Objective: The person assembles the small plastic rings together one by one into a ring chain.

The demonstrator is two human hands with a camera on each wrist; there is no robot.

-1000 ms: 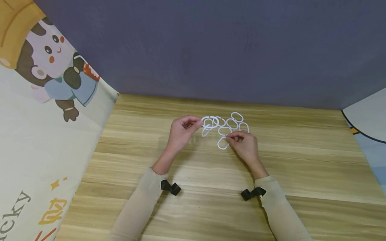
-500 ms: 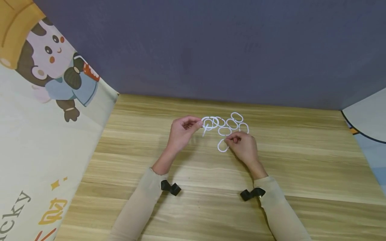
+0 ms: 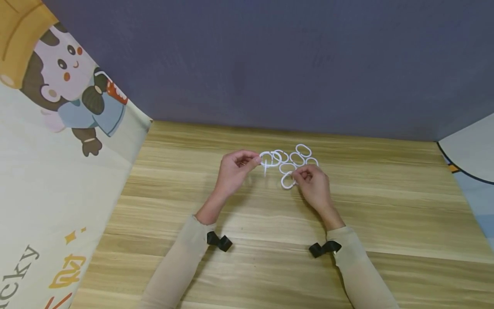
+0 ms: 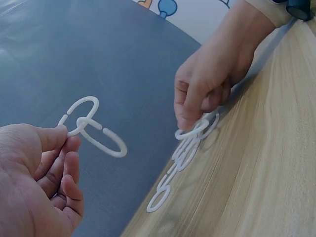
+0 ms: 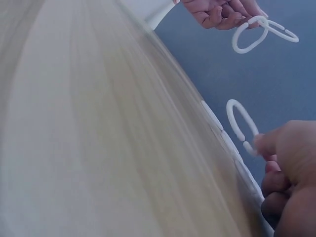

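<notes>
The white links (image 4: 116, 154) I hold look like smooth, hard plastic, with a soft shine along their rounded edges. Beneath them, my counter (image 3: 270, 257) has a wood-grain face, smooth and low in gloss; whether it is solid wood or a laminate I can't tell. The grey-blue panel (image 3: 270, 64) behind looks mostly matt and faintly smudged, catching a dull sheen in one corner of my left wrist view. My sleeves (image 3: 173, 262) are soft matt cloth, and the printed wall (image 3: 31, 154) looks smooth and flat-finished.
</notes>
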